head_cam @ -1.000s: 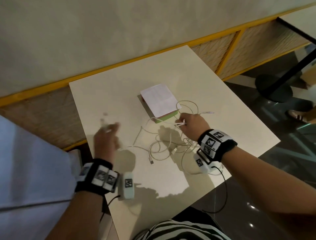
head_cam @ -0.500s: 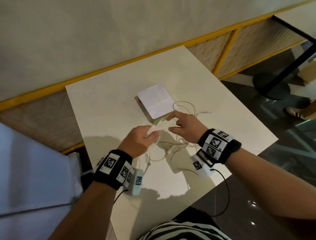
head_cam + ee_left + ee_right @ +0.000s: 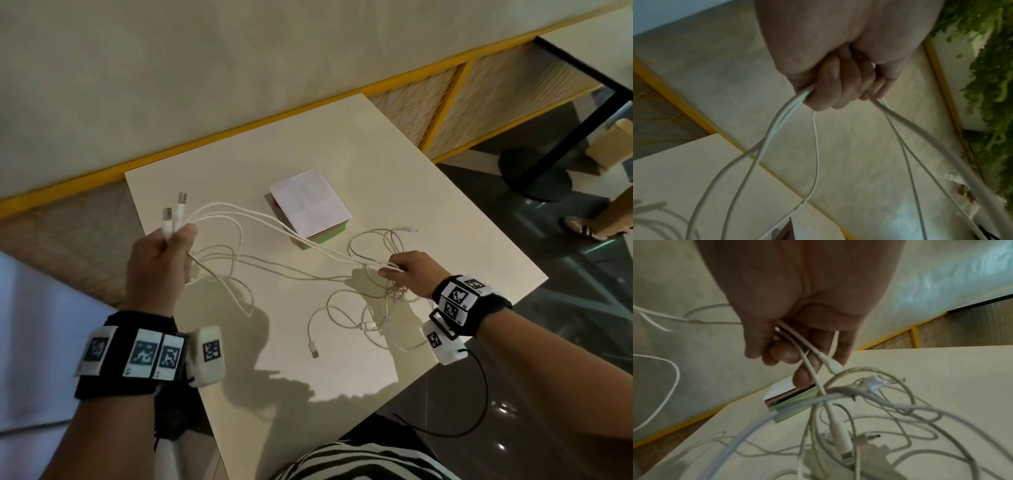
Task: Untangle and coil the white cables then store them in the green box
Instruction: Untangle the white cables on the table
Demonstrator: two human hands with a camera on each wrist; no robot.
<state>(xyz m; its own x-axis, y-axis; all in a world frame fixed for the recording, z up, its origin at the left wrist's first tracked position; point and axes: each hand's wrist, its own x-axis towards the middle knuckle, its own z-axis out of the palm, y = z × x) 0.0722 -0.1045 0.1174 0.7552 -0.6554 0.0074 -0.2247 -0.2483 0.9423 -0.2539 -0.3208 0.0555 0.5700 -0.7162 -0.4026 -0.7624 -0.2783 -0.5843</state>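
Green box (image 3: 327,236) mostly hidden under white lid. Left hand (image 3: 158,253) grips 2 USB plugs pointing up; right hand (image 3: 412,274) pinches white cables (image 3: 274,228) stretched across tabletop (image 3: 428,192).

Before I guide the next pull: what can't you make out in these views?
- Green box inside: head view, white paper covers it.
- Left hand grip: fingers hidden behind its back; wrist view blurred.
- White cables near right hand: count and crossings unreadable, overlapping and blurred.

Right hand (image 3: 797,308), fingers (image 3: 785,355) curled round white cables (image 3: 807,366); below the fingers, tangled loops on the table (image 3: 951,369); just beyond the fingertips, the green box (image 3: 793,405).
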